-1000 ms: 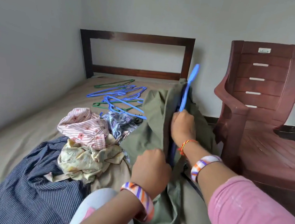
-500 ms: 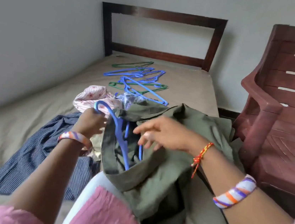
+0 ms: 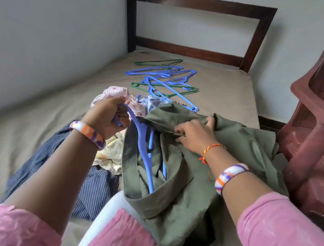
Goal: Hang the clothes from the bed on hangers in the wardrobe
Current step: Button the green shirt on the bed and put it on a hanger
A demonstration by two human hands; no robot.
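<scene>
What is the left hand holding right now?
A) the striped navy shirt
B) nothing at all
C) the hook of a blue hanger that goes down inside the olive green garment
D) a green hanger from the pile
C: the left hand curls round the hook of the blue hanger, whose body runs down into the opening of the olive green garment.

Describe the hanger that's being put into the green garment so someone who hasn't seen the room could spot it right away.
Start at the dark wooden headboard and come down the tan bed past the loose pile of blue and green plastic hangers. The blue plastic hanger is the only one off the mattress: the left hand grips its hook, its body inside the olive-green garment.
</scene>
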